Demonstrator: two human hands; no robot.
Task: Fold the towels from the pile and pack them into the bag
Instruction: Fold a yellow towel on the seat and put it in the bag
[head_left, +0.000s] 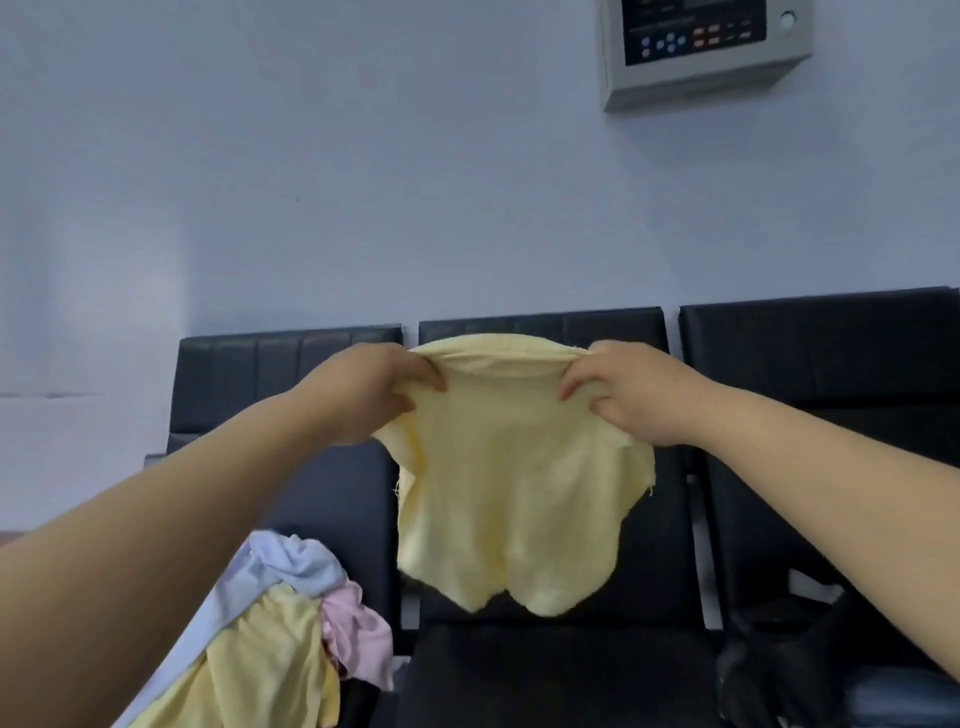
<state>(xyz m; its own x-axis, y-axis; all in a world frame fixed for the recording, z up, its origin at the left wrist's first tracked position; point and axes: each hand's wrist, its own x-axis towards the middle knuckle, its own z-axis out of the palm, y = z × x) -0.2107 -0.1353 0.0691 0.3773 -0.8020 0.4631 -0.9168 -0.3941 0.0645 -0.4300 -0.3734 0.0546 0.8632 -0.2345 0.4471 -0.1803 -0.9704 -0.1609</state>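
Observation:
A pale yellow towel (511, 493) hangs in the air in front of the middle black seat. My left hand (363, 389) grips its upper left corner and my right hand (631, 392) grips its upper right corner, so the top edge stretches between them. The lower part of the towel hangs loose and wavy. A pile of towels (291, 629), blue, yellow and pink, lies on the left seat below my left forearm. A black bag (779, 670) sits on the right seat at the lower right, partly hidden by my right arm.
A row of three black padded seats (561, 670) stands against a pale wall. A grey control box (701, 47) with buttons hangs on the wall at the upper right.

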